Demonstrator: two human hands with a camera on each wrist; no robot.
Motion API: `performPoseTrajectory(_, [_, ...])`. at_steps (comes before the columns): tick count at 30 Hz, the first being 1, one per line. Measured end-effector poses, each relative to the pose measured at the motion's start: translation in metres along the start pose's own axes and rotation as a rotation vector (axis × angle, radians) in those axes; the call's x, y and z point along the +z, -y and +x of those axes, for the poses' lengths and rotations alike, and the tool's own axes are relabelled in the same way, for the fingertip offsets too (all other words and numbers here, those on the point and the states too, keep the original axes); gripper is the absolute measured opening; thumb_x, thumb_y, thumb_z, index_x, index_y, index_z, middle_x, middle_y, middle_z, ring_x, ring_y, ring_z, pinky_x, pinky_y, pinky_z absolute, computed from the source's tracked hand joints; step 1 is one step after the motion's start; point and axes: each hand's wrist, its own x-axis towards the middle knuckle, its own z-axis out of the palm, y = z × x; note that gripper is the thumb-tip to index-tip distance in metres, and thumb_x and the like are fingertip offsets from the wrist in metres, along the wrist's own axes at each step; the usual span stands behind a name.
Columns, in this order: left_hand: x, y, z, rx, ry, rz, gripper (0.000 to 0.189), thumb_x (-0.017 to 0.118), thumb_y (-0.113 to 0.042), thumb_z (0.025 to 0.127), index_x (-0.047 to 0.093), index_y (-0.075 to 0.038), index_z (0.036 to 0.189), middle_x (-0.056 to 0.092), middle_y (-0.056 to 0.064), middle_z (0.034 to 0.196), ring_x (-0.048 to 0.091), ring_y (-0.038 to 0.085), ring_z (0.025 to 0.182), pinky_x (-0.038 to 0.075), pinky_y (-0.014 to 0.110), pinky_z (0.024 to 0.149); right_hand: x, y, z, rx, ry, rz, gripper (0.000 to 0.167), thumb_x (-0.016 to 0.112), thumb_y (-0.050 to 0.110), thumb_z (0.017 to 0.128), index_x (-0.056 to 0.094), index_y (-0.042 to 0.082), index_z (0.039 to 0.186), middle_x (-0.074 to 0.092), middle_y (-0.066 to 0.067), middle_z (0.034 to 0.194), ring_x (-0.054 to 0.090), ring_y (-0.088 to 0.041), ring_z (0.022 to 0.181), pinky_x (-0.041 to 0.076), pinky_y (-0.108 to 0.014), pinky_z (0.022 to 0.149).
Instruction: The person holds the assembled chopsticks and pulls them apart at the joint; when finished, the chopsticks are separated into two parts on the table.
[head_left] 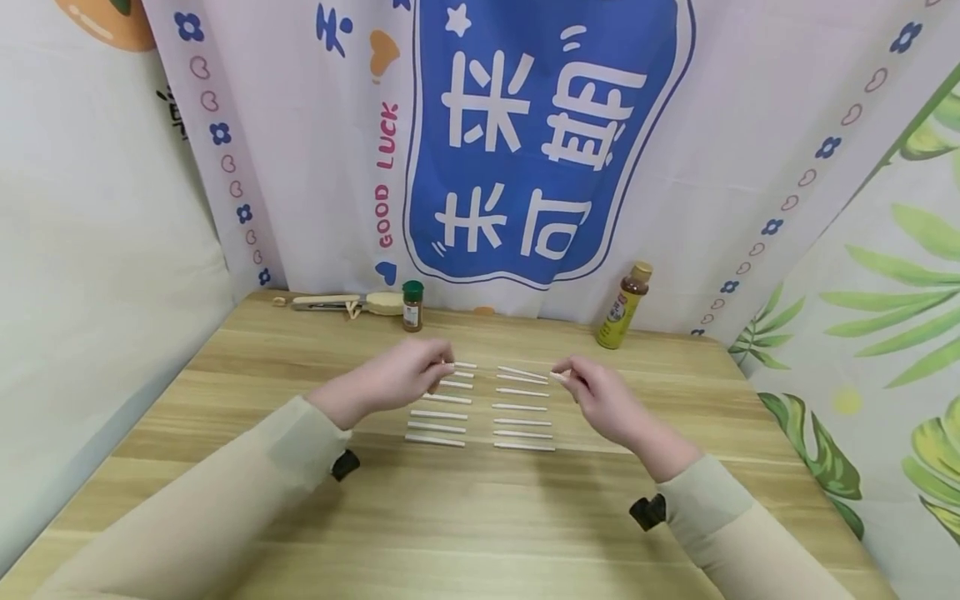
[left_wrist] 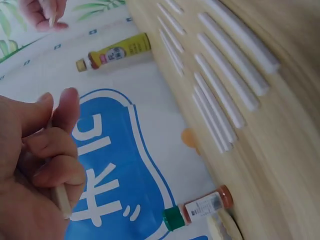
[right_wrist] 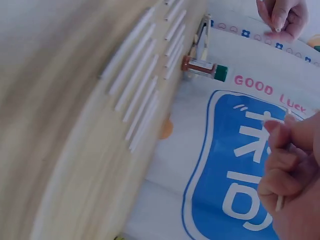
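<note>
Two columns of slim white sticks lie on the wooden table, a left column and a right column, each with several sticks roughly parallel. Over the far end of the left column, my left hand grips a pale stick, whose end pokes out below the curled fingers in the left wrist view. To the right of the other column, my right hand holds another stick in curled fingers, most of it hidden by the hand. At the far end of the right column, two sticks lie at an angle to each other.
A green-capped spice jar stands at the table's back edge, beside tongs and a pale oval item. Back right stands a yellow-labelled bottle. A printed cloth hangs right behind the table.
</note>
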Motion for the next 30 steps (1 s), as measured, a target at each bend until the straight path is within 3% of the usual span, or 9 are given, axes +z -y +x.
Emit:
performPoseTrajectory(3, [0.0, 0.003, -0.007, 0.035, 0.015, 0.073, 0.016, 0.054, -0.014, 0.103, 0.057, -0.012, 0.087, 0.053, -0.002, 0.071, 0.05, 0.013, 0.064, 0.046, 0.033, 0.06, 0.001, -0.004, -0.004, 0.006, 0.043, 0.002, 0.005, 0.054, 0.002, 0.101, 0.058, 0.006, 0.1, 0.055, -0.002, 0.074, 0.049, -0.014, 0.061, 0.044, -0.032, 0.055])
performPoseTrajectory(9, [0.011, 0.005, -0.016, 0.131, 0.061, 0.16, 0.014, 0.056, -0.001, 0.099, 0.07, -0.002, 0.103, 0.053, -0.001, 0.084, 0.05, 0.012, 0.075, 0.048, 0.031, 0.069, 0.012, -0.004, -0.006, -0.046, 0.061, -0.013, 0.009, 0.064, 0.001, 0.095, 0.063, 0.009, 0.091, 0.058, 0.006, 0.081, 0.055, -0.01, 0.073, 0.05, -0.031, 0.065])
performPoseTrajectory(12, [0.022, 0.008, -0.02, 0.121, 0.131, 0.143, 0.013, 0.061, -0.002, 0.097, 0.073, -0.006, 0.093, 0.057, -0.001, 0.078, 0.049, 0.009, 0.069, 0.047, 0.028, 0.062, 0.02, -0.003, -0.006, -0.062, 0.073, -0.064, 0.006, 0.07, 0.003, 0.091, 0.068, 0.007, 0.088, 0.056, 0.006, 0.083, 0.054, -0.011, 0.077, 0.049, -0.03, 0.068])
performPoseTrajectory(16, [0.038, 0.011, -0.026, 0.079, 0.191, 0.19, 0.019, 0.069, -0.017, 0.094, 0.065, -0.015, 0.075, 0.057, -0.008, 0.067, 0.047, 0.005, 0.058, 0.043, 0.026, 0.054, 0.034, 0.0, -0.005, -0.058, 0.142, -0.101, 0.004, 0.072, 0.006, 0.09, 0.071, 0.005, 0.087, 0.056, 0.006, 0.082, 0.052, -0.01, 0.075, 0.048, -0.029, 0.067])
performPoseTrajectory(19, [0.047, 0.011, -0.028, 0.082, 0.2, 0.273, 0.022, 0.07, -0.021, 0.094, 0.062, -0.016, 0.074, 0.052, -0.011, 0.065, 0.046, 0.005, 0.057, 0.043, 0.026, 0.054, 0.046, 0.004, -0.004, -0.057, 0.218, -0.112, 0.005, 0.072, 0.004, 0.089, 0.07, 0.006, 0.085, 0.057, 0.006, 0.079, 0.053, -0.01, 0.073, 0.047, -0.03, 0.066])
performPoseTrajectory(23, [0.053, 0.01, -0.03, 0.115, 0.204, 0.339, 0.021, 0.067, -0.012, 0.094, 0.06, -0.015, 0.074, 0.05, -0.011, 0.066, 0.046, 0.007, 0.058, 0.044, 0.027, 0.056, 0.063, 0.008, -0.003, -0.083, 0.302, -0.178, 0.011, 0.072, 0.003, 0.087, 0.067, 0.01, 0.082, 0.057, 0.007, 0.077, 0.052, -0.009, 0.071, 0.046, -0.029, 0.066])
performPoseTrajectory(30, [0.058, 0.011, -0.031, 0.151, 0.176, 0.389, 0.024, 0.072, -0.009, 0.088, 0.058, -0.018, 0.071, 0.049, -0.011, 0.066, 0.046, 0.007, 0.06, 0.044, 0.028, 0.057, 0.082, 0.009, -0.003, -0.191, 0.328, -0.309, 0.022, 0.076, 0.008, 0.085, 0.058, 0.017, 0.076, 0.05, 0.011, 0.071, 0.046, -0.008, 0.066, 0.042, -0.027, 0.062])
